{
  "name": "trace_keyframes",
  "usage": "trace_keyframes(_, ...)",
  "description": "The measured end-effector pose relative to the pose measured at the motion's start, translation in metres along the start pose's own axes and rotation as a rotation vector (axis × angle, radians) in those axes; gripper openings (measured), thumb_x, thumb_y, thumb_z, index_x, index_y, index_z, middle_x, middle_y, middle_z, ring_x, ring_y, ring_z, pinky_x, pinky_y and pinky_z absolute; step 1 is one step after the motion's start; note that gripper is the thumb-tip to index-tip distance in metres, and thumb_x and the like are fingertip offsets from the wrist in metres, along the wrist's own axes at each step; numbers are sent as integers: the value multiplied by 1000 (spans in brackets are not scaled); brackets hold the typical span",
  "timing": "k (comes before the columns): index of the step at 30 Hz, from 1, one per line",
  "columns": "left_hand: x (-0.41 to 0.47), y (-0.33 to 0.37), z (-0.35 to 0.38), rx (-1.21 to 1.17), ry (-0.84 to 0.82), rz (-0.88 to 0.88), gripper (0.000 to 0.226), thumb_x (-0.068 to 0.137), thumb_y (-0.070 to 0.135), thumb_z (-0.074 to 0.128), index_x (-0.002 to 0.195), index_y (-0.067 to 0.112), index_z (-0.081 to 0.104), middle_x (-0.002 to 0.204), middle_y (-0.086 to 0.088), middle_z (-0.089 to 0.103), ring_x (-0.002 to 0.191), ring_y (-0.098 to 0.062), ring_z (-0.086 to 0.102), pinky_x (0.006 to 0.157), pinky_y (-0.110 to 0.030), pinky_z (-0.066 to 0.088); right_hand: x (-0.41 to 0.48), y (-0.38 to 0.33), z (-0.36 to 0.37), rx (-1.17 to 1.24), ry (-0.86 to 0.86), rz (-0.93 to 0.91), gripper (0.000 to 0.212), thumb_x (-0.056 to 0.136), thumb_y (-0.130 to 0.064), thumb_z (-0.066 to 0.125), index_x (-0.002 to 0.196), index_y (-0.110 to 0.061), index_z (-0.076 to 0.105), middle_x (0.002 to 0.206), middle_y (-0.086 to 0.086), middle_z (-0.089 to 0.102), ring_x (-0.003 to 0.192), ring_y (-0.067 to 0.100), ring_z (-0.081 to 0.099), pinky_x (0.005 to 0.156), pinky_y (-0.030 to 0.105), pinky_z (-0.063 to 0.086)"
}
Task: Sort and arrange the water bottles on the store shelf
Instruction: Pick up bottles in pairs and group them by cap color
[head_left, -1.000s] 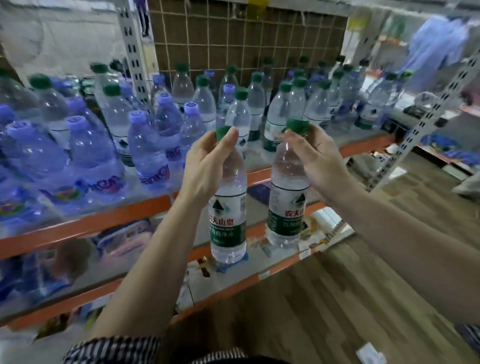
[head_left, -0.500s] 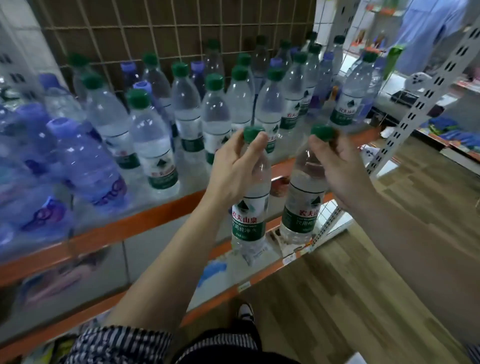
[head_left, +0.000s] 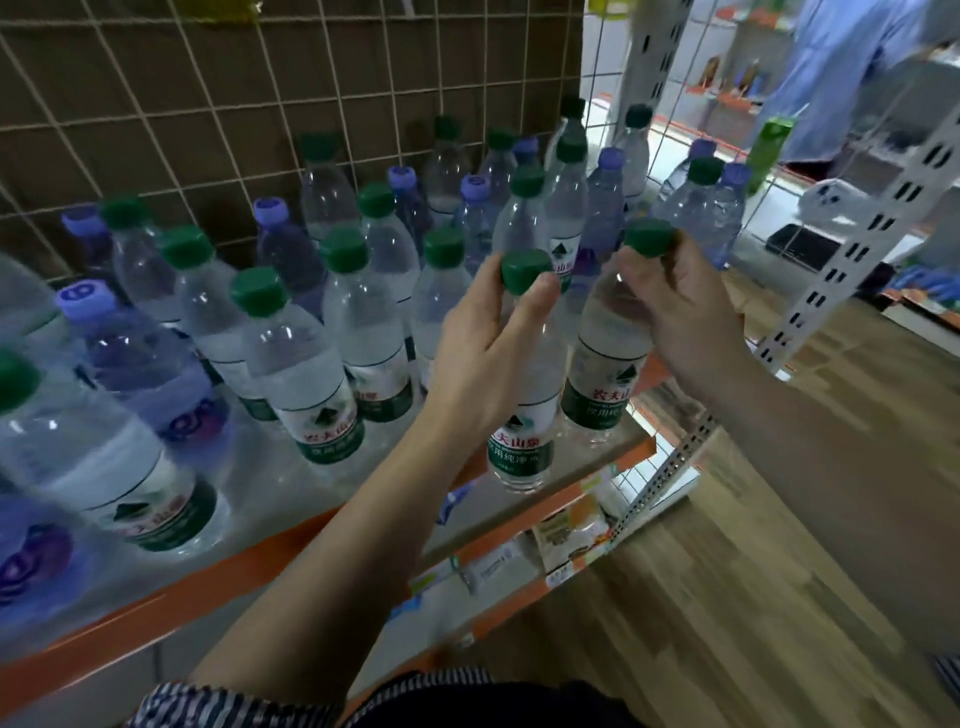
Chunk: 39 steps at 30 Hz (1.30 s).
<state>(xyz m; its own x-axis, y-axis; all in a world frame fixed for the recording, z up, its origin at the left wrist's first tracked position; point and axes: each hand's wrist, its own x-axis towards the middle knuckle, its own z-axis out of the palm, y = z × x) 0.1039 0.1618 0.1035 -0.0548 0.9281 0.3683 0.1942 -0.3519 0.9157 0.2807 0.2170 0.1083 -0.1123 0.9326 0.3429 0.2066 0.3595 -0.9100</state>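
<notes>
The left hand (head_left: 493, 338) grips the left bottle (head_left: 514, 449) at the neck, thumb and fingers curled just under its green cap (head_left: 524, 270). This bottle hangs upright in front of the shelf (head_left: 208, 582), its base lower than the orange front edge and not resting on anything visible. The right hand (head_left: 685, 317) pinches the right bottle (head_left: 605, 374) at the top, fingertips round that bottle's green cap (head_left: 649, 236). This one leans a little to the right at the shelf's right front corner; whether its base touches the board, I cannot tell. The two held bottles are just beside each other, both clear with green and white labels. On the shelf to the left stand green-cap bottles (head_left: 306, 374) of the same kind in loose rows, and among them and behind them purple-cap bottles (head_left: 140, 358), mixed rather than grouped. More of both kinds crowd the back, against a wire grid (head_left: 208, 104) with a brown panel behind it. Below is a lower shelf (head_left: 519, 603), also orange-edged, holding small packets that are too blurred to name. A white slotted post (head_left: 883, 218) rises at the right, and wood floor (head_left: 727, 571) shows beneath the arms. A striped sleeve (head_left: 208, 701) sits at the bottom edge. Far off at the upper right, beyond the grid, stands a person (head_left: 841, 67) in blue.
</notes>
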Motion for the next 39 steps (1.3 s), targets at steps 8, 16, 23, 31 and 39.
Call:
trace_keyframes(8, 38, -7, 41, 242, 144, 35, 12, 97, 39, 49, 92, 28, 49, 67, 24, 50, 62, 2, 46, 55, -18, 34, 72, 31, -16, -31, -163, -101, 34, 95, -39, 54, 116, -12, 51, 97, -12, 61, 86, -4, 61, 80, 24, 48)
trace_keyframes(16, 61, -15, 68, 303, 435, -35, 22, 97, 37, 46, 98, 16, 53, 81, 9, 58, 72, -2, 51, 64, -24, 42, 113, 56, -25, -45, -448, -220, 27, 95, -38, 55, 116, -20, 52, 110, 5, 62, 104, 14, 58, 90, 27, 46)
trace_keyframes(23, 67, -16, 78, 313, 540, -33, 28, 97, 40, 46, 100, 13, 54, 92, -16, 60, 82, -30, 55, 72, -44, 47, 129, 62, -31, -39, -561, -217, 27, 96, -35, 56, 115, -17, 48, 94, -15, 54, 90, -6, 52, 83, 14, 42)
trace_keyframes(31, 73, -21, 90, 365, 568, -89, 36, 94, 44, 46, 100, 9, 53, 84, -3, 54, 76, -20, 50, 72, -49, 45, 132, 67, -48, -18, -652, -197, 28, 94, -37, 58, 117, -25, 49, 108, -20, 58, 103, -7, 53, 94, 17, 41)
trace_keyframes(39, 78, -14, 97, 409, 614, -50, 20, 98, 29, 52, 105, 11, 57, 87, -8, 62, 71, -14, 53, 64, -25, 44, 131, 71, -64, 4, -621, -226, 33, 98, -29, 55, 127, -13, 55, 118, -6, 64, 109, 1, 59, 94, 18, 45)
